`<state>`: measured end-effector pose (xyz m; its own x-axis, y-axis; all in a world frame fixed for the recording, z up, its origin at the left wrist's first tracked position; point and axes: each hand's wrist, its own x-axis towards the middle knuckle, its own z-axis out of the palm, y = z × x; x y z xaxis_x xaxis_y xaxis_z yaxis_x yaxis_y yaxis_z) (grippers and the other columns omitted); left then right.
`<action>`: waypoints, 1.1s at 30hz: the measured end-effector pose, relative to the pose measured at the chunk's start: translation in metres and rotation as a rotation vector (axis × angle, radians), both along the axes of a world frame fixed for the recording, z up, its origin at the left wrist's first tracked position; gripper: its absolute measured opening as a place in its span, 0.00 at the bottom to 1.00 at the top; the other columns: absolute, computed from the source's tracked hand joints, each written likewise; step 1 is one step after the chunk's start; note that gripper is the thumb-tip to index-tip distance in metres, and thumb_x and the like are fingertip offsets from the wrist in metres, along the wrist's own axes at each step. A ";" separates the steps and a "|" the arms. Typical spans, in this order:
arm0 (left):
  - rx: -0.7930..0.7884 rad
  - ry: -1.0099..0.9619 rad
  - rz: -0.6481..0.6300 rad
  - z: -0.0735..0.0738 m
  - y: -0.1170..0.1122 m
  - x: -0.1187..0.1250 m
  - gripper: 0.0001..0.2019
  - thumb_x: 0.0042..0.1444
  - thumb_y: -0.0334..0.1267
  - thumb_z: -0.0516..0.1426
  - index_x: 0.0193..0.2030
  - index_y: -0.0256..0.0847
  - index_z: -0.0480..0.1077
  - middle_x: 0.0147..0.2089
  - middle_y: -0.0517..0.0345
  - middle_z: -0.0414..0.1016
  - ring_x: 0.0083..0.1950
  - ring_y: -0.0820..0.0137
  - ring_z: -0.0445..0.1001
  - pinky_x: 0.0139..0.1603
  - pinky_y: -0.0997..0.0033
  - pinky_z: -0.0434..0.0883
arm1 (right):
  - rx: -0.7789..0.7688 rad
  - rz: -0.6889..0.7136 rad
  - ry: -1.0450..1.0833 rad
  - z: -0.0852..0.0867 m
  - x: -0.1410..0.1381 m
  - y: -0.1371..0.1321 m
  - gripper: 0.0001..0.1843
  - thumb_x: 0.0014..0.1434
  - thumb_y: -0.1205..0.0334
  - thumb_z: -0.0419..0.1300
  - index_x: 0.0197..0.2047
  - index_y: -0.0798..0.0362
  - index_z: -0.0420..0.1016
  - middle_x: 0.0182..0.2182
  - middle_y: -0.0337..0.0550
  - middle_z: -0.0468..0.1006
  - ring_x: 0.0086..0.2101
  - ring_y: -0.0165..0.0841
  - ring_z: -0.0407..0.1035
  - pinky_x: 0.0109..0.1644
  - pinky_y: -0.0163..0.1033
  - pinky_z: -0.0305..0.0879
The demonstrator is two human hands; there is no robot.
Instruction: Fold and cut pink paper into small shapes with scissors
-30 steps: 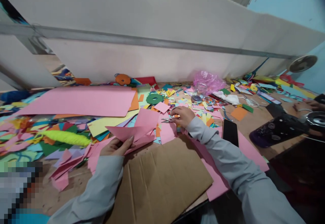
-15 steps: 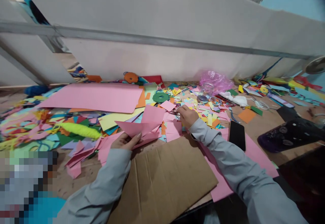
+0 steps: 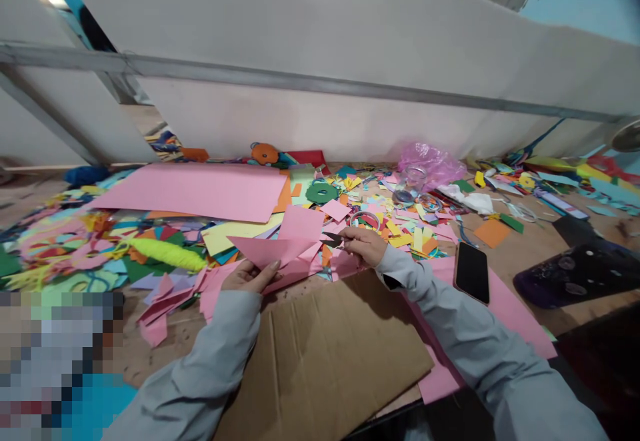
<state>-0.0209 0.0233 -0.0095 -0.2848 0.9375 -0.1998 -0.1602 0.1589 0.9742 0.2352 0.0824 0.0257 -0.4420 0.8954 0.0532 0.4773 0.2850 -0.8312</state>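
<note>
My left hand (image 3: 253, 276) pinches a folded piece of pink paper (image 3: 273, 252) between thumb and fingers, its creased flaps standing up above the table. To the right, my right hand (image 3: 367, 244) is closed around scissors (image 3: 333, 238), whose dark blades are parted and point left toward the paper. A small gap shows between the blade tips and the paper's right edge. Below both hands lies a brown cardboard sheet (image 3: 325, 354). Pink paper scraps and a square pink piece (image 3: 301, 222) lie just behind the held paper.
A large pink sheet (image 3: 195, 191) lies at the back left, near a neon yellow yarn bundle (image 3: 167, 254). Coloured paper scraps (image 3: 400, 228) cover the middle. A black phone (image 3: 472, 273) and a dark pouch-like object (image 3: 575, 264) sit at right. A pink plastic bag (image 3: 431, 164) rests by the wall.
My right hand has turned, bringing the scissors' parted blades into clearer view, pointing left. My left hand keeps its hold on the pink paper. The whole view has shifted slightly.
</note>
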 end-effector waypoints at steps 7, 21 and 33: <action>-0.044 0.018 0.002 0.000 -0.004 0.001 0.22 0.34 0.47 0.70 0.33 0.35 0.72 0.23 0.60 0.76 0.23 0.71 0.74 0.20 0.76 0.69 | -0.199 -0.012 0.106 0.001 -0.002 -0.005 0.12 0.51 0.69 0.50 0.38 0.55 0.71 0.15 0.32 0.66 0.18 0.27 0.61 0.23 0.30 0.57; -0.056 -0.001 0.021 0.007 -0.008 0.007 0.21 0.34 0.44 0.70 0.35 0.37 0.73 0.24 0.62 0.75 0.22 0.72 0.72 0.20 0.75 0.68 | -0.124 0.158 0.095 0.006 -0.002 -0.010 0.19 0.64 0.52 0.49 0.41 0.56 0.74 0.28 0.39 0.69 0.29 0.28 0.61 0.34 0.33 0.60; 0.042 -0.012 0.056 0.005 -0.007 0.016 0.20 0.30 0.40 0.71 0.33 0.37 0.75 0.25 0.60 0.77 0.24 0.71 0.74 0.30 0.71 0.73 | -0.194 0.202 0.255 0.002 -0.007 -0.013 0.23 0.61 0.42 0.52 0.32 0.55 0.71 0.20 0.34 0.63 0.22 0.26 0.59 0.29 0.33 0.57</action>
<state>-0.0052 0.0165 -0.0041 -0.3352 0.9277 -0.1644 -0.1795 0.1085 0.9778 0.2279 0.0693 0.0274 -0.6051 0.7958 0.0221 0.1987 0.1779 -0.9638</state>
